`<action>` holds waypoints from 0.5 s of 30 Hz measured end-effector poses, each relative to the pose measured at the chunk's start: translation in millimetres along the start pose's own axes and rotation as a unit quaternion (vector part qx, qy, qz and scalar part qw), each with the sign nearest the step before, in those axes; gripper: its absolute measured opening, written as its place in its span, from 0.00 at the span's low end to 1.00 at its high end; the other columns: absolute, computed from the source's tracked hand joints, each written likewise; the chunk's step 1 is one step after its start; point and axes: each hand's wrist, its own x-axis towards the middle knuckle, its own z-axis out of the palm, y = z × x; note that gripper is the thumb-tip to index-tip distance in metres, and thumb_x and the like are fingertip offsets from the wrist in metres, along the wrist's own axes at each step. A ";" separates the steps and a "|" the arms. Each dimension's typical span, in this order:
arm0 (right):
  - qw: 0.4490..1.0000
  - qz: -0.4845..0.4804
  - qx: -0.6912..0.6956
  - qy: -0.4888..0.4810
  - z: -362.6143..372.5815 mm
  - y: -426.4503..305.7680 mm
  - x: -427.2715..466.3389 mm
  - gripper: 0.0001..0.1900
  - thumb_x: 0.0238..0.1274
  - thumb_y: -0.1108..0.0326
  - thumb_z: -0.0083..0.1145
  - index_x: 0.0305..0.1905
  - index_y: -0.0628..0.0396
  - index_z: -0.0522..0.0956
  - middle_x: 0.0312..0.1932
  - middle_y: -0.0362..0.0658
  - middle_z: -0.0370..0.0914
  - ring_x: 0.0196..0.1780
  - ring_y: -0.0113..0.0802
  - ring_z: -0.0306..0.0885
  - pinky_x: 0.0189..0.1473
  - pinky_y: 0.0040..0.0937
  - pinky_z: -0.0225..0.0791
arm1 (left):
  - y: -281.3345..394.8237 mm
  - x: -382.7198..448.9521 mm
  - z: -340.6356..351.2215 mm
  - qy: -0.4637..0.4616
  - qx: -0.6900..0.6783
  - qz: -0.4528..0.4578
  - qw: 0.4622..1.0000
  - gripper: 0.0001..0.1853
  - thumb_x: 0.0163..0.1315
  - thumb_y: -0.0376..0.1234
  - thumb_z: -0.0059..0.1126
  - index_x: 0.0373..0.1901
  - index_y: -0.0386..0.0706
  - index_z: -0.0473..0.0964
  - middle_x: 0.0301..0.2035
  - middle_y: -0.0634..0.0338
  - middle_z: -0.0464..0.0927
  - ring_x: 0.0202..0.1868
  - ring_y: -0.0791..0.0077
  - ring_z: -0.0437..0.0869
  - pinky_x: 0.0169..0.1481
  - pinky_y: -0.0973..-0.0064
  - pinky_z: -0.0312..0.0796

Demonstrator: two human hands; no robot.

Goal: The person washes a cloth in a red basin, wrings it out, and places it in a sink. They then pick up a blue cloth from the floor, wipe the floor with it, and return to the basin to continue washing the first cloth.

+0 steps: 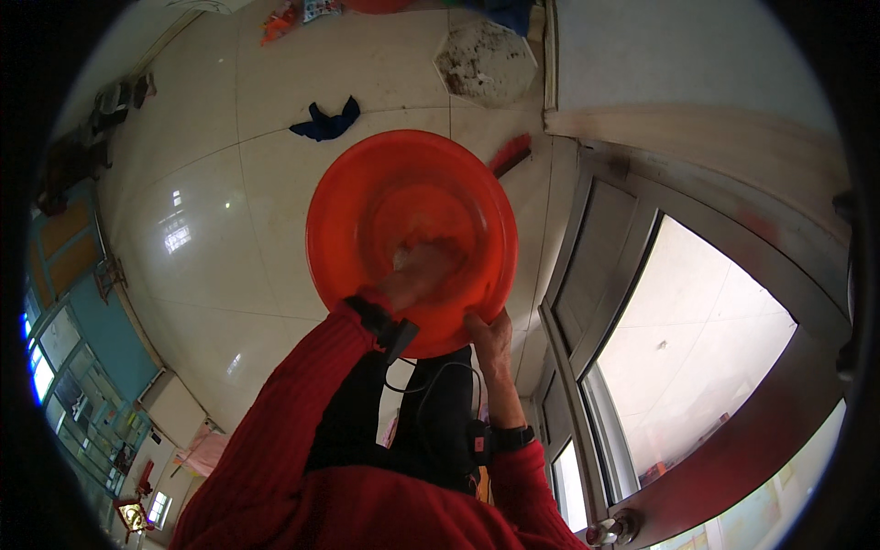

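Observation:
A large orange-red plastic basin (405,155) is held up in front of me over the tiled floor. My right hand (491,337) grips its near right rim, the thumb over the edge and the fingers hidden behind. Inside the basin is my left hand (419,271), reached over the near rim; it is blurred, and its fingers and anything in them cannot be made out. A small pale patch shows beside that hand. Both wrists wear black straps with small devices, joined by a cable.
A dark blue cloth (326,122) lies on the floor beyond the basin. A red-bristled brush (512,155) is at its right, near a stained octagonal board (485,63). A framed glass door (577,275) stands close on the right. Bags (278,24) lie at the far side.

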 end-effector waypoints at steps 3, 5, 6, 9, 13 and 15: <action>1.000 -0.012 0.015 0.004 -2.9 3.0 3.3 0.32 0.46 0.64 0.58 0.60 0.62 0.69 0.47 0.58 0.79 0.53 0.48 0.78 0.53 0.38 0.69 | -6.7 -7.3 10.9 0.031 -0.002 0.033 0.999 0.22 0.60 0.43 0.52 0.55 0.47 0.73 0.53 0.59 0.75 0.54 0.65 0.76 0.55 0.63 0.69; 1.000 -0.019 -0.006 0.004 -6.0 3.1 5.1 0.33 0.46 0.64 0.58 0.61 0.62 0.68 0.48 0.58 0.79 0.53 0.48 0.78 0.53 0.39 0.70 | -17.9 -14.2 27.0 0.064 0.005 0.057 0.996 0.22 0.60 0.42 0.52 0.56 0.48 0.72 0.53 0.60 0.75 0.54 0.66 0.76 0.55 0.65 0.69; 0.999 -0.023 -0.029 0.006 -7.9 2.4 5.7 0.33 0.45 0.65 0.57 0.62 0.62 0.67 0.48 0.58 0.79 0.53 0.48 0.78 0.53 0.39 0.70 | -25.9 -19.1 35.6 0.085 0.012 0.067 0.994 0.22 0.61 0.42 0.52 0.57 0.49 0.71 0.53 0.60 0.74 0.54 0.66 0.75 0.55 0.65 0.68; 0.999 -0.044 -0.013 0.005 -14.5 -2.9 5.4 0.34 0.45 0.66 0.57 0.63 0.61 0.66 0.48 0.59 0.79 0.52 0.49 0.79 0.53 0.39 0.70 | -60.4 -20.0 48.8 0.186 0.052 0.068 0.979 0.22 0.61 0.40 0.52 0.58 0.50 0.70 0.54 0.62 0.73 0.54 0.68 0.74 0.55 0.67 0.67; 1.000 0.008 -0.020 -0.001 -19.3 -13.3 -3.3 0.34 0.45 0.66 0.58 0.63 0.62 0.66 0.47 0.57 0.79 0.50 0.47 0.79 0.51 0.38 0.71 | -103.8 -9.1 16.2 0.271 -0.109 -0.091 0.952 0.22 0.58 0.38 0.55 0.56 0.53 0.72 0.49 0.63 0.76 0.47 0.69 0.77 0.45 0.69 0.70; 0.999 0.035 -0.003 -0.011 -20.7 -16.4 -9.6 0.33 0.46 0.67 0.58 0.63 0.62 0.66 0.47 0.56 0.79 0.49 0.46 0.79 0.50 0.37 0.71 | -110.7 -11.4 -13.0 0.271 -0.167 -0.157 0.935 0.22 0.55 0.36 0.57 0.55 0.54 0.73 0.46 0.63 0.78 0.42 0.67 0.80 0.38 0.69 0.73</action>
